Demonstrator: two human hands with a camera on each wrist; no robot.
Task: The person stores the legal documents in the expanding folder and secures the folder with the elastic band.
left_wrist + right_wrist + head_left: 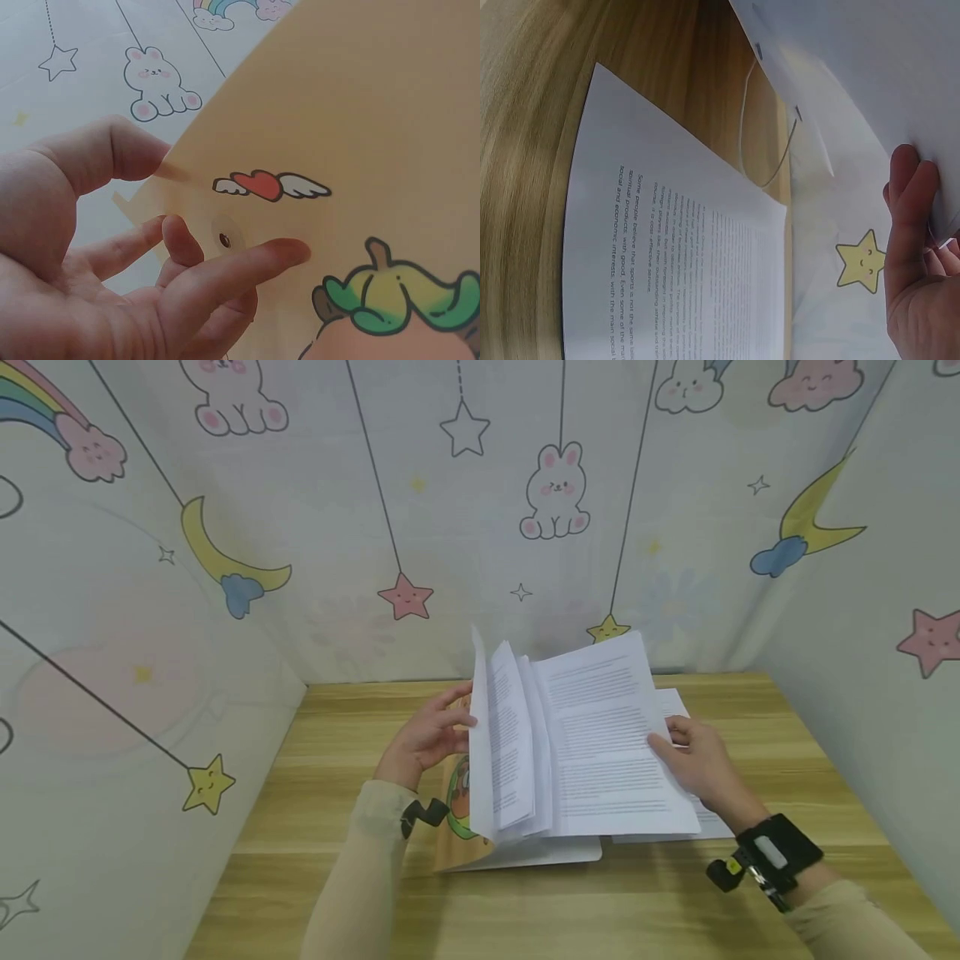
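My left hand [429,739] holds the edge of an upright folder cover, tan outside with cartoon prints [259,186] and white inside. In the left wrist view, one fingertip goes behind the cover's edge while other fingers lie along its printed side. My right hand [697,764] pinches the right edge of a printed paper sheet [603,735], thumb in front and fingers behind. More printed pages [513,739] stand fanned between that sheet and the cover. The folder's lower part [540,852] rests on the table. Staples [798,112] show along one edge of the held papers.
Another printed sheet [660,247] lies on the wooden table [510,910], partly under the held papers. A thin loop of cord [742,127] hangs near it. White curtain walls [487,543] with cartoon prints enclose the table's back and sides.
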